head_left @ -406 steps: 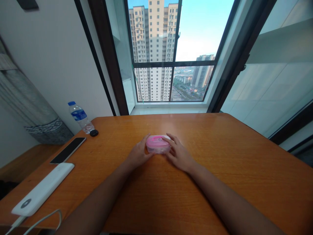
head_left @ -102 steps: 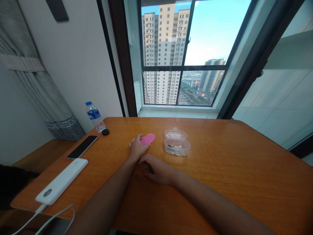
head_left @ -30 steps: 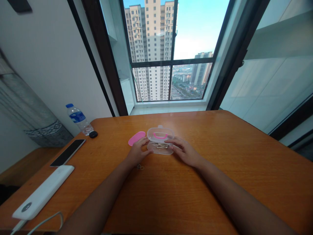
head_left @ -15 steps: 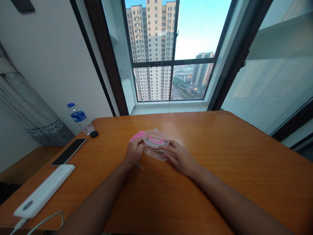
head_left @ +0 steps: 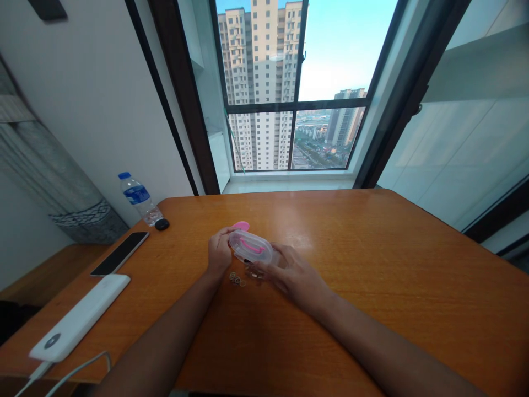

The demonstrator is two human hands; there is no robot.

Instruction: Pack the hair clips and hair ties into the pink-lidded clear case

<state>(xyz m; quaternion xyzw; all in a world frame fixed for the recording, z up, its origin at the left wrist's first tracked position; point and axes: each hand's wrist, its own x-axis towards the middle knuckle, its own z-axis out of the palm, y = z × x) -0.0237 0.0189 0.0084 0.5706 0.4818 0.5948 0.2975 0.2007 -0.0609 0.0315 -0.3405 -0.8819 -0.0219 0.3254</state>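
Observation:
Over the middle of the table I hold a small clear plastic case (head_left: 250, 246) with a pink handle on its lid. My left hand (head_left: 219, 251) is closed around the case's left end. At the right end, my right hand (head_left: 291, 270) grips it with the thumb along the near side. A pink rounded piece (head_left: 241, 226) shows just behind the case by my left fingertips; I cannot tell whether it is held. Several small rings (head_left: 237, 279) lie on the table below the case. Small shiny bits (head_left: 255, 272) show beneath its near edge, partly hidden by my right thumb.
On the left of the wooden table (head_left: 351, 248) lie a black phone (head_left: 120, 253) and a white power strip-like device (head_left: 81, 318) with a cable (head_left: 82, 368). A water bottle (head_left: 140, 199) and a black round object (head_left: 162, 224) stand near the left back edge. A window is beyond.
The case has come down and nearer, turning so its right end points toward me. The gap under its lid has narrowed. Shiny bits now show below it, and the pink piece shows less.

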